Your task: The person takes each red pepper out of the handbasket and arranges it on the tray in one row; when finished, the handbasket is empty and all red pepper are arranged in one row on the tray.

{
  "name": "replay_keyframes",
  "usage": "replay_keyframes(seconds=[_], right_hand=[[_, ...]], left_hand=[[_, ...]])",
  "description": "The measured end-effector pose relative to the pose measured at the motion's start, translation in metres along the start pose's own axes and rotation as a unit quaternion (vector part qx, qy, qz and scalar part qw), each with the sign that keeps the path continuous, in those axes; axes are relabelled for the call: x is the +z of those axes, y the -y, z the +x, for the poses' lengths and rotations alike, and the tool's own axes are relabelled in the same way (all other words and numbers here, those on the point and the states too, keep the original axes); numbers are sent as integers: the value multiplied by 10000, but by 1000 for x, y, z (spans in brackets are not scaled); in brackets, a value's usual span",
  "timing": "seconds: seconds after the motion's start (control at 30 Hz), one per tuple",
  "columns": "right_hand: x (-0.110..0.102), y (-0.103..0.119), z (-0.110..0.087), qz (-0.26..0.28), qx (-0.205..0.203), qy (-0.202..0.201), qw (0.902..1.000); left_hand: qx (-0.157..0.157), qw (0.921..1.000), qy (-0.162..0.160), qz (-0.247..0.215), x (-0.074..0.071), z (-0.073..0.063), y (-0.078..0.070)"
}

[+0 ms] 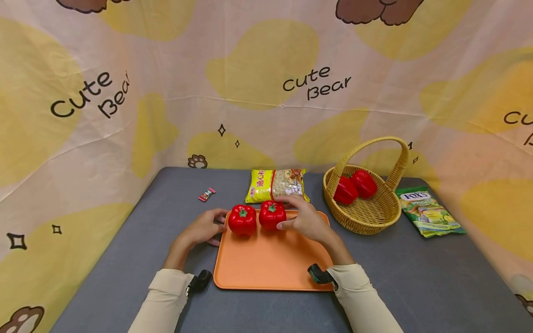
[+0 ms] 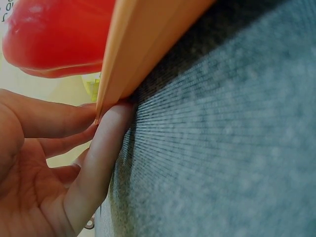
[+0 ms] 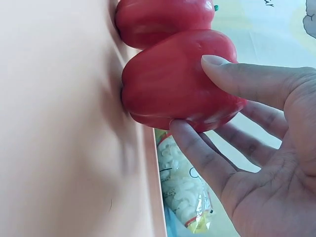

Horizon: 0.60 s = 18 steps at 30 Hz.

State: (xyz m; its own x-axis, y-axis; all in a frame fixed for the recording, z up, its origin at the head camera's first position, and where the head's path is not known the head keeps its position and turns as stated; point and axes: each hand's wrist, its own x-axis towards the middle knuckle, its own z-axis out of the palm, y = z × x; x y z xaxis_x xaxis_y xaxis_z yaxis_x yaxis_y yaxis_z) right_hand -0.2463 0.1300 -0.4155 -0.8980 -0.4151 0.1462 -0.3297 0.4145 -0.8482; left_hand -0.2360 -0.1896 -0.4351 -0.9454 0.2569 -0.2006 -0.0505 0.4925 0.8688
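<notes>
Two red bell peppers stand side by side at the far left part of an orange tray (image 1: 266, 263), green stems up. My right hand (image 1: 306, 221) holds the right bell pepper (image 1: 270, 218) from its right side; in the right wrist view the thumb and fingers lie around this pepper (image 3: 173, 84), whose base meets the tray. The left bell pepper (image 1: 242, 221) stands beside it, untouched by the right hand. At the tray's left edge, my left hand (image 1: 204, 227) pinches the rim; in the left wrist view a digit reaches under the rim (image 2: 143, 44).
Behind the tray lies a yellow bag of pasta (image 1: 276, 186). To the right stands a wicker basket (image 1: 362, 222) with a tall handle and two red bell peppers inside. A green FOX'S candy bag (image 1: 430, 212) lies beyond it. A small wrapped candy (image 1: 207, 194) is at the left.
</notes>
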Motion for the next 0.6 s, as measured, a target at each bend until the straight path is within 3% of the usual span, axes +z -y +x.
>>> replay_keyframes(seconds=[0.6], right_hand=[[2, 4, -1, 30, -14, 171, 9998]], left_hand=[[46, 10000, 14, 9, -1, 0, -1]])
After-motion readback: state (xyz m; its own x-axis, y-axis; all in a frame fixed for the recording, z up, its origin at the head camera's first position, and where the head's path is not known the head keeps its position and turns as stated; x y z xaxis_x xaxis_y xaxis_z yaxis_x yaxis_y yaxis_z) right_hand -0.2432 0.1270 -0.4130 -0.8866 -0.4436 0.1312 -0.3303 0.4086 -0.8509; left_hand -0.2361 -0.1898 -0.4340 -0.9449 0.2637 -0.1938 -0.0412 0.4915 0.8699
